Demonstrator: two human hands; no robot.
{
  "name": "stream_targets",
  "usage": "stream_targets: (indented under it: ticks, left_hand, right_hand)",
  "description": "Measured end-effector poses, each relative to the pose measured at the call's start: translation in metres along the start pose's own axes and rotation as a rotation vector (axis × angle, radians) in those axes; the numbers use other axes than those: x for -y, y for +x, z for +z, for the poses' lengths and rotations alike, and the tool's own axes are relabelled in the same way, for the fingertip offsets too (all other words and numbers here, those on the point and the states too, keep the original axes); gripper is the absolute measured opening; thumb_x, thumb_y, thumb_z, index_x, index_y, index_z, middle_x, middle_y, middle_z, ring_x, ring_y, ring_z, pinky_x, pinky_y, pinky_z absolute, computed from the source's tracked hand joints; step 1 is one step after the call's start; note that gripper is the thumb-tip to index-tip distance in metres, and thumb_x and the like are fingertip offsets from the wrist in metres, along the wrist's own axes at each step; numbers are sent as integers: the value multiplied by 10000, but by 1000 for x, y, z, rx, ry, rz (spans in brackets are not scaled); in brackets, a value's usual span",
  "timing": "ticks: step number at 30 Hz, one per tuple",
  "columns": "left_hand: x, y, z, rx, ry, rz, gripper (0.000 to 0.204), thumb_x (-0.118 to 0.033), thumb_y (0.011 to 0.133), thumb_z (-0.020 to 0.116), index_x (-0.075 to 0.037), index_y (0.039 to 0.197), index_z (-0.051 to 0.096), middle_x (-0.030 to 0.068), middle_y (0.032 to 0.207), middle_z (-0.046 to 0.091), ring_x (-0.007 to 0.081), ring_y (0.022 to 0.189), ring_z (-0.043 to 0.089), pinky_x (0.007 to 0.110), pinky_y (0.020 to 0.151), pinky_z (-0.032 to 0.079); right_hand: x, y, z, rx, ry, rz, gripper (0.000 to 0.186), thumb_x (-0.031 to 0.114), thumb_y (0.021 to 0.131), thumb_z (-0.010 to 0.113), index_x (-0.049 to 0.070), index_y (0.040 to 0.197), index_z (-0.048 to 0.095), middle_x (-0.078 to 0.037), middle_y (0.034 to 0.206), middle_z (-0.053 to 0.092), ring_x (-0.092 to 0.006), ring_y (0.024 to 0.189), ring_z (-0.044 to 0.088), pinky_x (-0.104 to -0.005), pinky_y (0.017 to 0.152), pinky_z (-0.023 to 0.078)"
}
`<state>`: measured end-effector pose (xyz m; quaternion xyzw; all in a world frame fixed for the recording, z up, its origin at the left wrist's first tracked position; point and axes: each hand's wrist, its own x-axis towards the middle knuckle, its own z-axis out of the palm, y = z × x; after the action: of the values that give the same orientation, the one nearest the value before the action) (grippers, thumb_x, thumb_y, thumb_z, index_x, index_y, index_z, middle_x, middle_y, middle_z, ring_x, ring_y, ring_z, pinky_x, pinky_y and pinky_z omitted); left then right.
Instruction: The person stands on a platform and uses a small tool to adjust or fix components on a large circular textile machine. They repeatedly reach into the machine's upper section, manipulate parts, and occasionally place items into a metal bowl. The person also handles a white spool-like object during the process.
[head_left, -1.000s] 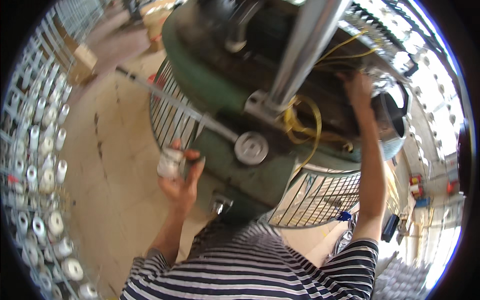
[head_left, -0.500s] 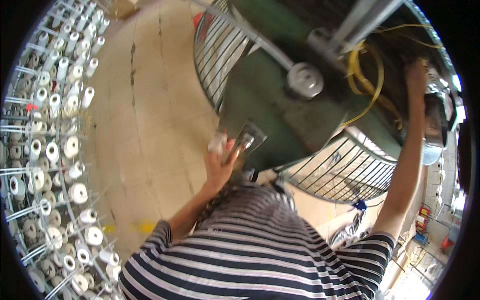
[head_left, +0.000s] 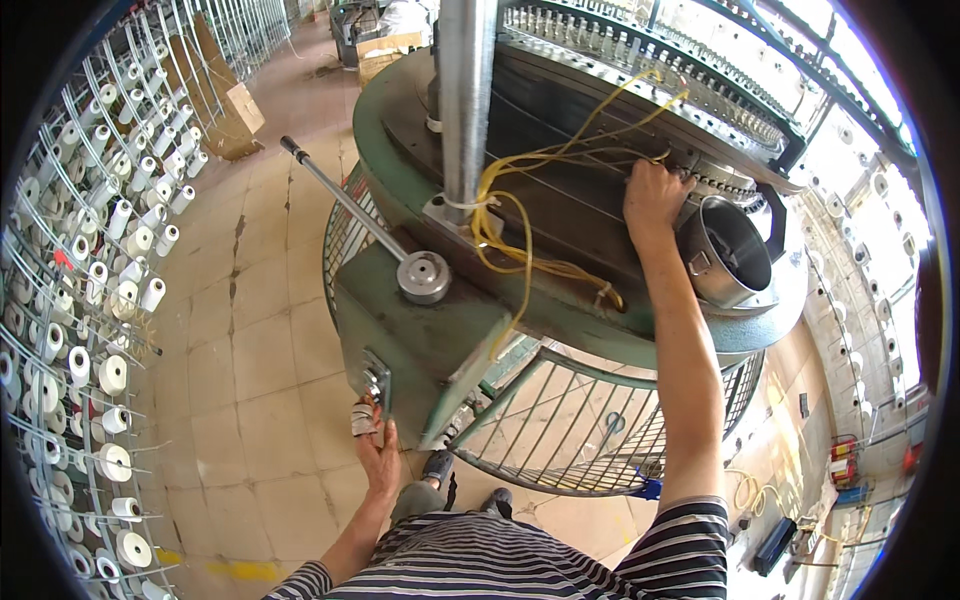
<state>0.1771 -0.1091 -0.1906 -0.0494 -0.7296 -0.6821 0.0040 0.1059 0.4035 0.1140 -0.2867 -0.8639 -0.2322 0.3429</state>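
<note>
Head view: curling left hand (head_left: 376, 450) by metal plate (head_left: 377, 378), seven o'clock, right hand (head_left: 655, 200) by pot (head_left: 714, 278), two o'clock; can't tell if pinching.

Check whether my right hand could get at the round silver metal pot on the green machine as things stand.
Probably yes: your right hand is close beside the round silver metal pot, with nothing visible blocking the way between; the black curved bracket stands on the pot's other side.
</note>
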Motion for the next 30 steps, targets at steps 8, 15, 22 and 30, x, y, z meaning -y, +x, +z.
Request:
stream_targets:
  ticks: [8, 15, 22, 30]
  left_hand:
    - [8, -2, 21, -151, 42, 81, 279, -134, 1035, 561, 14, 1271, 548, 65, 1127, 576, 177, 981, 518, 323, 917, 428]
    - [3, 2, 5, -12, 247, 38, 296, -255, 1030, 582, 10, 1152, 534, 66, 985, 541, 180, 896, 487, 343, 794, 406]
    - [0, 4, -3, 8, 144, 109, 410, -239, 1020, 589, 20, 1327, 507, 65, 1053, 568, 185, 949, 525, 339, 847, 434]
    - [3, 8, -11, 51, 221, 140, 372, -150, 992, 618, 24, 1313, 549, 71, 987, 547, 193, 910, 518, 331, 818, 452]
  right_hand:
    - [-2, 1, 7, 70, 192, 94, 128, 85, 852, 627, 79, 836, 754, -169, 864, 743, -364, 876, 740, -588, 851, 516]
    - [3, 5, 7, 24, 206, 86, 126, 67, 825, 642, 89, 789, 761, -140, 804, 743, -339, 794, 747, -494, 679, 560]
    - [3, 6, 10, 27, 207, 81, 107, 68, 814, 653, 77, 772, 751, -149, 795, 738, -339, 794, 745, -479, 673, 569]
    - [2, 5, 5, 32, 234, 100, 179, 161, 790, 794, -4, 781, 727, -231, 798, 709, -417, 787, 722, -491, 692, 585]
